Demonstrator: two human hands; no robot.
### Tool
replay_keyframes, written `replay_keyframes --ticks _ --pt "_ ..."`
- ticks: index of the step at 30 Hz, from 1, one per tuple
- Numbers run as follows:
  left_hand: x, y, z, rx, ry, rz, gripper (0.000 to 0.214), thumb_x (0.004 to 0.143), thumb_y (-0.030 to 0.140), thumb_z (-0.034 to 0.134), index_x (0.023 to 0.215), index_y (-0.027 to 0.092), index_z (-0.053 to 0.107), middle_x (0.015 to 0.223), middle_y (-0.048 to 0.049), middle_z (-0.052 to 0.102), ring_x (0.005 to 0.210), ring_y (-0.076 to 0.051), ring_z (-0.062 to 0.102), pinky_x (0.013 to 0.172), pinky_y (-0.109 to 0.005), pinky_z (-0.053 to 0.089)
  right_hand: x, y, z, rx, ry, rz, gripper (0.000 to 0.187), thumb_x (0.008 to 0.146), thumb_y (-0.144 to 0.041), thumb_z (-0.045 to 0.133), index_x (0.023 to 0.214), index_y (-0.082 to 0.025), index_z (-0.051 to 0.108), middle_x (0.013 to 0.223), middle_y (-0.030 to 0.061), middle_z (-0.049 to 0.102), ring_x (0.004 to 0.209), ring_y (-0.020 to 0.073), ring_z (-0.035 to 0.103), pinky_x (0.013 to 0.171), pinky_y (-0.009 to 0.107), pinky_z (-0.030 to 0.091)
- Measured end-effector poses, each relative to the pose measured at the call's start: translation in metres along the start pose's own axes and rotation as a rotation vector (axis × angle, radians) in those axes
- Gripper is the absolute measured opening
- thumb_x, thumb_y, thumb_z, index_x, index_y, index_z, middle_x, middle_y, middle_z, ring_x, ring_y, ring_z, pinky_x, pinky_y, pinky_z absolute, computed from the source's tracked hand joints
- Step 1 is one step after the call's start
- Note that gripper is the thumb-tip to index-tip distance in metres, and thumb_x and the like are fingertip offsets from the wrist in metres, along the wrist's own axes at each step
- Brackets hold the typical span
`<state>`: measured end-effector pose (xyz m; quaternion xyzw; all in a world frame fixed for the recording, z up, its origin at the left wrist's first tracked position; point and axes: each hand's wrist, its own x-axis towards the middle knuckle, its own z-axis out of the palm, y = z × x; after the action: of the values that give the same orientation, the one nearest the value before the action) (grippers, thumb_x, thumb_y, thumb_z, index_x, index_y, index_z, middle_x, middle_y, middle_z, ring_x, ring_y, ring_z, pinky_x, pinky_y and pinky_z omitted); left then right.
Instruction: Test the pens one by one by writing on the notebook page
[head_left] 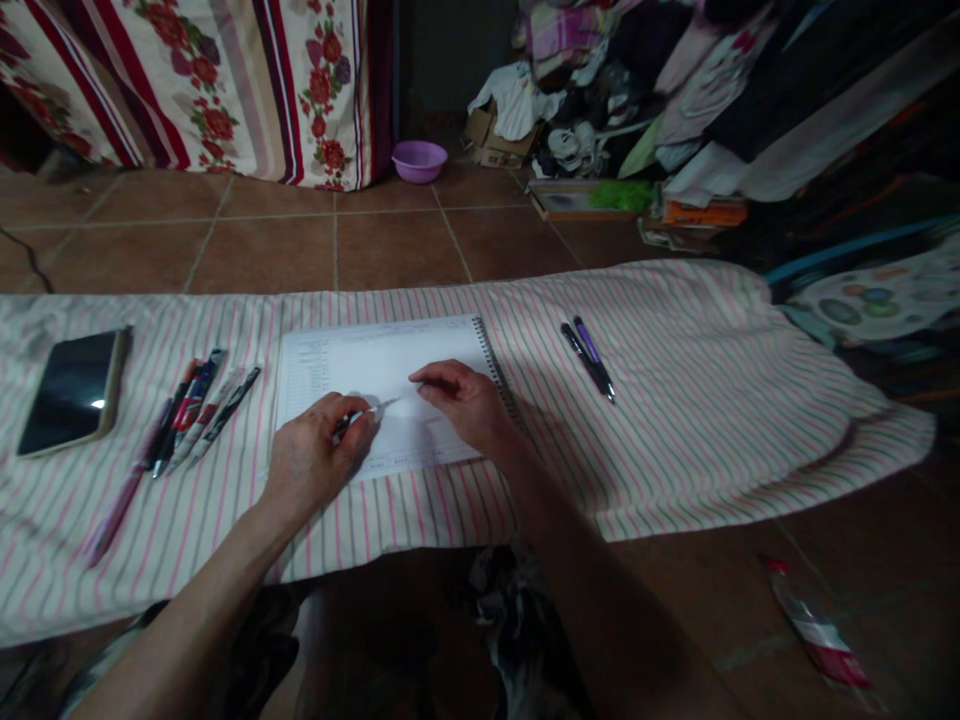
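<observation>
A spiral-bound notebook (405, 345) lies open on the cloth-covered table, its wire binding on the right side and faint print along its edges. Over the page's lower left, my left hand (319, 440) is closed around a slim pen (384, 404), whose light-coloured end points right. Just beyond that end, my right hand (465, 400) hovers above the page with thumb and forefinger brought together. Something small and pale may be between those fingers, but it is too blurred to name. A gap shows between the two hands.
Several pens (199, 410) lie left of the notebook, beside a dark-screened phone (71, 390). Two more pens (589, 358) rest to its right. A striped cloth (712, 400) covers the table. On the floor are a purple basin (419, 161) and a bottle (817, 630).
</observation>
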<state>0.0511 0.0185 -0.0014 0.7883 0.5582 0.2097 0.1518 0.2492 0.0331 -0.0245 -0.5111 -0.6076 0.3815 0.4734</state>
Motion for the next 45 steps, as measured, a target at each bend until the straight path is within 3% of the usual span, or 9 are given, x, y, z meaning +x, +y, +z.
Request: replay_keyframes --ticks 5,15,20,28,45 --pt "0.000 0.000 -0.001 0.007 -0.004 -0.004 0.026 0.085 0.039 0.043 0.089 0.021 0.062 0.081 -0.0019 0.065 0.066 -0.015 0.060 0.060 -0.025 0.043 -0.001 -0.006 0.002 -0.059 -0.019 -0.052 0.013 0.076 -0.017 0.059 0.084 -0.022 0.068 0.087 0.0023 0.060 0.086 0.0136 0.058 0.077 0.026 0.048" --pt "0.000 -0.002 0.000 0.018 0.006 -0.002 0.028 0.085 0.041 0.043 0.088 0.021 0.062 0.083 -0.0029 0.067 0.066 -0.015 0.060 0.059 -0.025 0.042 -0.003 -0.010 0.005 -0.119 -0.012 -0.006 0.012 0.073 -0.016 0.061 0.082 -0.021 0.067 0.080 0.0006 0.062 0.072 0.0110 0.058 0.068 0.023 0.048" --pt "0.000 -0.003 0.001 0.006 0.010 0.001 0.026 0.085 0.040 0.044 0.088 0.021 0.062 0.083 -0.0030 0.067 0.067 -0.015 0.060 0.060 -0.026 0.043 -0.002 -0.010 0.005 -0.076 -0.039 0.027 0.012 0.074 -0.016 0.059 0.082 -0.021 0.067 0.085 0.0011 0.063 0.076 0.0114 0.059 0.069 0.023 0.047" --pt "-0.001 0.000 -0.001 0.002 -0.010 0.000 0.028 0.086 0.039 0.042 0.090 0.020 0.062 0.084 -0.0031 0.066 0.068 -0.015 0.061 0.062 -0.025 0.043 -0.002 -0.008 0.007 0.036 -0.092 0.135 0.015 0.073 -0.020 0.059 0.086 -0.019 0.066 0.073 -0.0013 0.062 0.064 0.0098 0.055 0.062 0.023 0.045" --pt "-0.002 -0.001 0.002 0.014 -0.001 0.040 0.029 0.087 0.038 0.041 0.089 0.020 0.063 0.083 -0.0028 0.066 0.069 -0.014 0.060 0.061 -0.024 0.042 -0.003 -0.006 0.011 0.066 -0.108 0.100 0.014 0.073 -0.018 0.061 0.085 -0.019 0.067 0.075 -0.0008 0.061 0.066 0.0093 0.054 0.063 0.022 0.044"
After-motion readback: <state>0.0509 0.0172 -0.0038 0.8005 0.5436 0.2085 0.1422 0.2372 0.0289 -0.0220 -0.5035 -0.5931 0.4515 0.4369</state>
